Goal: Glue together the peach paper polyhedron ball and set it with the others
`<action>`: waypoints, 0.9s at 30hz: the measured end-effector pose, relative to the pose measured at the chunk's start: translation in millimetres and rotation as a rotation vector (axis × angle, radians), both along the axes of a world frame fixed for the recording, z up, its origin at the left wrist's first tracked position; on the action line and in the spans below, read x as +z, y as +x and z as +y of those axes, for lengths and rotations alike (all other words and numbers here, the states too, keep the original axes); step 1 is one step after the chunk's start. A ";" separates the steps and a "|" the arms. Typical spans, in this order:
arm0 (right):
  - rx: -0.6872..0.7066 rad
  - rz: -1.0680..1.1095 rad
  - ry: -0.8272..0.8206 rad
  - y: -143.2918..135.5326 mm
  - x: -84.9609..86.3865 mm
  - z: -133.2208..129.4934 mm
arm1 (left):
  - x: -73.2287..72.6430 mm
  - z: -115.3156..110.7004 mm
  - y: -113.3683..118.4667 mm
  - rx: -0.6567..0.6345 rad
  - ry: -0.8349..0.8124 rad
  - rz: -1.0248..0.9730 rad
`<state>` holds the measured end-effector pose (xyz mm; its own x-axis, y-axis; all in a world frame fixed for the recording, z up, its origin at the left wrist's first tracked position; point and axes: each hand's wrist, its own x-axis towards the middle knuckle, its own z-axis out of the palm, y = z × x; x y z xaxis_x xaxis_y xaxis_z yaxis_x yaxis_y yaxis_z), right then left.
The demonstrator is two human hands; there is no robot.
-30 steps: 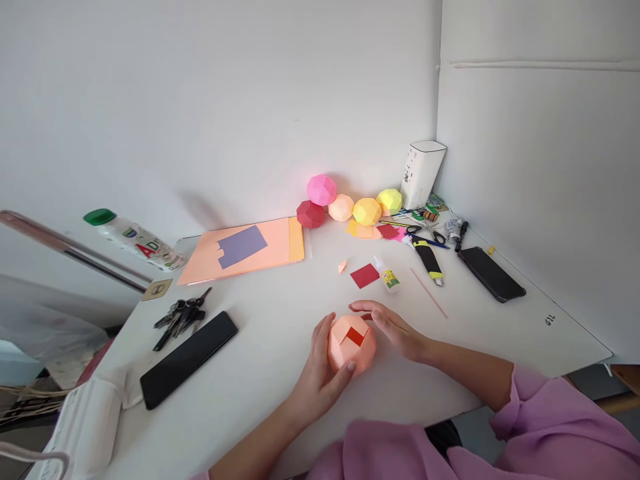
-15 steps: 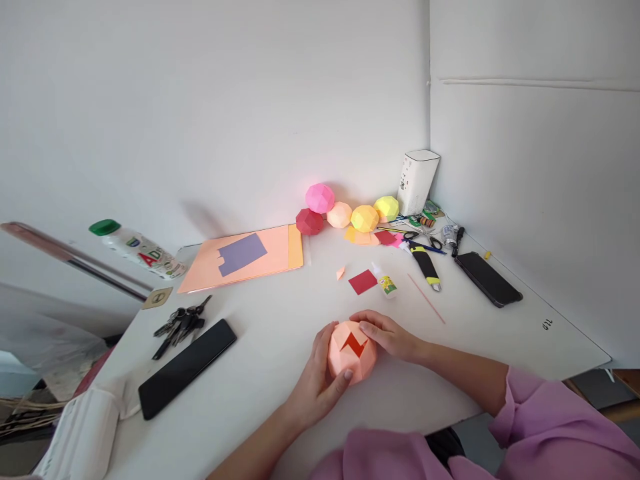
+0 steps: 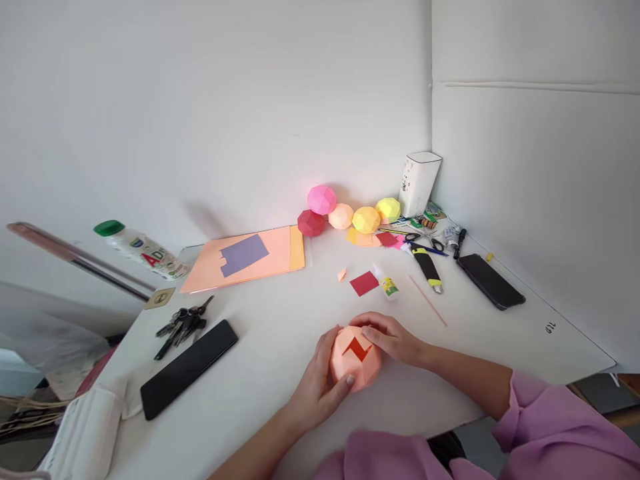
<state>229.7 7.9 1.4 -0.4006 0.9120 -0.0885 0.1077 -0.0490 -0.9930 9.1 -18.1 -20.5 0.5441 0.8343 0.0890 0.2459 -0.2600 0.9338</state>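
A faceted peach paper ball (image 3: 356,370) is held between both hands above the near part of the white table. A jagged gap in its top shows a red-orange inside. My left hand (image 3: 320,383) wraps round the ball's left and near side, thumb on the front facets. My right hand (image 3: 393,339) grips the upper right, its thumb beside the gap and its fingers over the far side. Beyond the ball lie a small peach paper piece (image 3: 342,274), a dark red paper rectangle (image 3: 365,284) and a small glue bottle (image 3: 388,286).
Several finished paper balls (image 3: 367,219) stand along the wall. A yellow-black cutter (image 3: 427,268), scissors (image 3: 433,244) and a black phone (image 3: 491,281) lie right. At left are peach sheets (image 3: 210,268), keys (image 3: 185,325), another phone (image 3: 189,369) and a white bottle (image 3: 150,253).
The ball has tilted slightly and shifted a little right and nearer in my hands, and its gap looks somewhat wider. The whole view has shifted slightly.
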 end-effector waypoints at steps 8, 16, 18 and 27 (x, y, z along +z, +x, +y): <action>0.107 0.056 0.119 -1.4 1.9 -2.6 | -0.7 -3.7 3.6 -0.013 0.130 -0.087; 0.121 0.079 0.054 -1.8 2.8 -2.9 | -3.5 -3.4 3.1 0.012 0.093 -0.101; 0.126 0.069 0.024 -1.6 2.3 -3.2 | -2.0 -3.2 2.0 0.037 0.061 -0.094; 0.163 0.087 -0.004 -2.5 5.8 -3.1 | 6.2 -3.7 2.1 0.174 0.073 -0.080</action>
